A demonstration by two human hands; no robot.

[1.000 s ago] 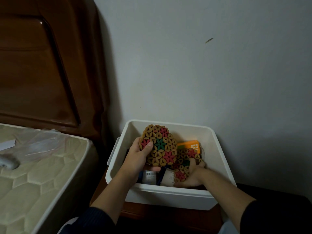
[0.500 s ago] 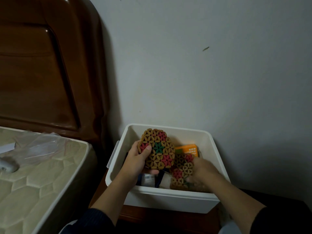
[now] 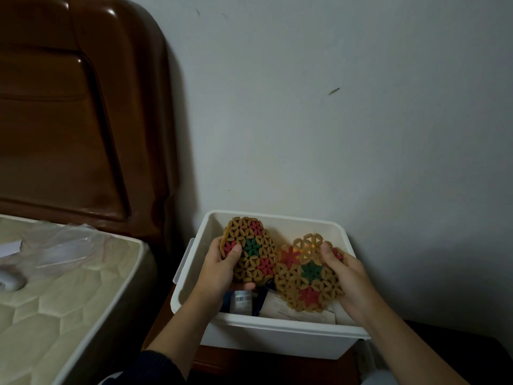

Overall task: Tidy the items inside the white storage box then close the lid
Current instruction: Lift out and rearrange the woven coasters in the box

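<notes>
— Why is each hand holding a mat up over the box point(image 3: 277, 339)?

— My guess: to get them clear of the clutter underneath. The left hand point(image 3: 219, 270) grips the left mat point(image 3: 249, 250) with its thumb across the face and its fingers curled behind, so it stands nearly upright. The right hand point(image 3: 347, 284) grasps the right mat point(image 3: 308, 276) the same way, thumb on top, and tilts it toward the first.

— Are they touching?

— Edge to edge, or nearly; I can't tell. Held face-out like that, they look ready to be stacked as a pair.

— And the box itself?

— Open, on a dark nightstand against the wall, beside the bed point(image 3: 63, 287). A barcoded pack point(image 3: 243, 297) and a paper point(image 3: 302, 312) lie on its floor. No lid is in sight, so closing looks some way off.
</notes>
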